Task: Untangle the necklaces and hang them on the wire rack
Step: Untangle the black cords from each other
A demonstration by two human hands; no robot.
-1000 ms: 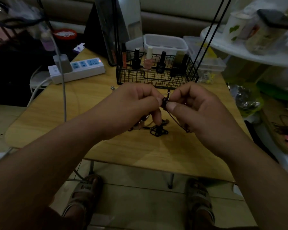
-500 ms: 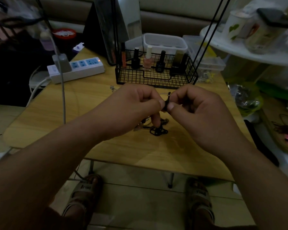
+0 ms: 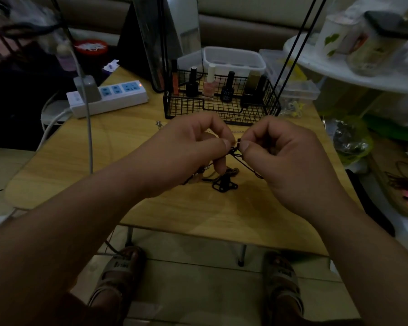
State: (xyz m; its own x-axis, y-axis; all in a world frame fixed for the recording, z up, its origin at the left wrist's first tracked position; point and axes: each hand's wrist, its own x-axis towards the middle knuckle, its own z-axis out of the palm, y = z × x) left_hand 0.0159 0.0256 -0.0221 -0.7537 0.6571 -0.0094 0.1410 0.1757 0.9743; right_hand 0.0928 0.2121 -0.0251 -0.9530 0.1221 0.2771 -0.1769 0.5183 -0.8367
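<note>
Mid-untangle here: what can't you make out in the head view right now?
1. The knot: head view; the left hand and right hand pinch it, and their fingertips cover most of it; too small and dark to count strands.
2. The cord pile: partly behind the left hand; number of necklaces unclear.
3. The wire rack: its uprights run off the top edge; hanging points unseen.

The left hand (image 3: 189, 147) and right hand (image 3: 283, 156) are bare, with short, plain thumbnails. The left forearm (image 3: 80, 220) and right forearm (image 3: 363, 243) are uncovered as far as the view reaches. On the feet are a left sandal (image 3: 118, 271) and a right sandal (image 3: 284, 278), open-toed, greyish-beige in the dim light, each with a broad strap bearing dark lettering too blurred to read.
</note>
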